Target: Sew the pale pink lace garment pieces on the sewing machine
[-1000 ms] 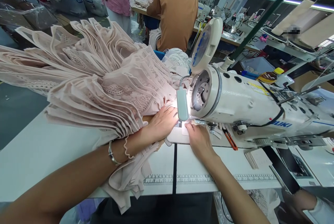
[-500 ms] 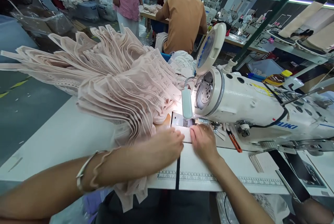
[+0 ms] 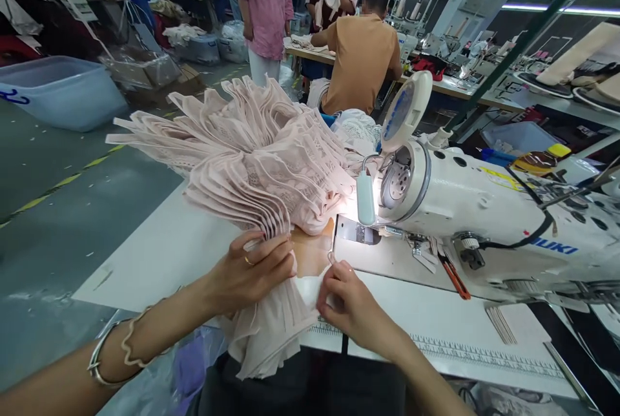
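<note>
Your left grip (image 3: 256, 267) clasps folds of the pale pink fabric bundle (image 3: 271, 167); your right grip (image 3: 356, 309) pinches a pale fabric edge (image 3: 312, 294) near the sewing machine (image 3: 479, 203).

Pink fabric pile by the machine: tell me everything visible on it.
The fabric pile is pale pink, many thin, soft-looking layers, some with lace-like patterning. It lies heaped on the white table, beside the sewing machine, its layers fanned out leftward. The left hand grips gathered layers at its near side, cloth hanging below. The right hand seems to pinch a pale strip; whether that joins the pile is unclear.
</note>
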A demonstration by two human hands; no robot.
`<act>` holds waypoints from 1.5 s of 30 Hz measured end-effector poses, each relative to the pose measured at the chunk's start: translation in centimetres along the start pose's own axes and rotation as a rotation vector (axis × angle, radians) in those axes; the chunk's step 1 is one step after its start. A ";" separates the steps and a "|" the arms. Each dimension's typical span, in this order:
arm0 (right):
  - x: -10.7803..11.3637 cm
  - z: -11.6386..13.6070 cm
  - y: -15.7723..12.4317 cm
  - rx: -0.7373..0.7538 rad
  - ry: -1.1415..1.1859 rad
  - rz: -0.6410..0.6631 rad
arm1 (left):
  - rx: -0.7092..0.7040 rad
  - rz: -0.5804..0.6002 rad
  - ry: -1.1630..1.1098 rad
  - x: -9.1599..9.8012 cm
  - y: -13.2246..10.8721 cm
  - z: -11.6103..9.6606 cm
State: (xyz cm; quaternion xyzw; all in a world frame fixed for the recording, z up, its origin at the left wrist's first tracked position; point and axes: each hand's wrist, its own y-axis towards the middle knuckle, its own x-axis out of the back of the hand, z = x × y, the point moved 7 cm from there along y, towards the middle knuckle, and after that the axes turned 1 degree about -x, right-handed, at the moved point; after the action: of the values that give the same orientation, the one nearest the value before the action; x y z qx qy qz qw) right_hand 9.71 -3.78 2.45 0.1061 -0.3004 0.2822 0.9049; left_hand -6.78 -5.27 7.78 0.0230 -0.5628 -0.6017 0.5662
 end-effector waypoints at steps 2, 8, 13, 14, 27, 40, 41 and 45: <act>0.7 -0.4 -0.7 -0.054 0.126 -0.050 | -0.017 0.007 -0.068 0.1 -0.1 -0.4; -3.9 1.2 1.2 -0.118 0.340 -0.064 | 0.066 -0.173 -0.320 1.3 0.3 -0.5; -3.8 1.9 0.4 -0.080 0.245 0.142 | 0.093 0.356 -0.639 1.3 1.1 -1.2; -2.2 1.2 -0.1 -0.097 0.246 0.090 | 0.083 0.505 -0.632 1.2 0.8 -1.5; 11.5 -8.2 -11.0 -0.608 -0.235 -0.640 | -0.181 0.619 -0.316 -7.9 3.0 -7.1; 22.0 -12.1 -23.9 -0.868 -0.743 -0.732 | -0.324 0.507 -0.218 -10.6 5.8 -6.8; 22.0 -12.0 -23.8 -0.867 -0.738 -0.727 | -0.329 0.497 -0.238 -10.9 5.7 -6.7; 21.8 -11.6 -23.3 -0.880 -0.787 -0.714 | -0.230 0.442 -0.352 -11.6 5.1 -5.5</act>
State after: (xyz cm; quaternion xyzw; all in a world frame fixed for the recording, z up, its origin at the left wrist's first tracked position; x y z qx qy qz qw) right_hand 43.06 -8.88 5.80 -0.0839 -0.6399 -0.2410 0.7248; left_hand 4.34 0.80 2.26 -0.2691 -0.5720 -0.5183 0.5761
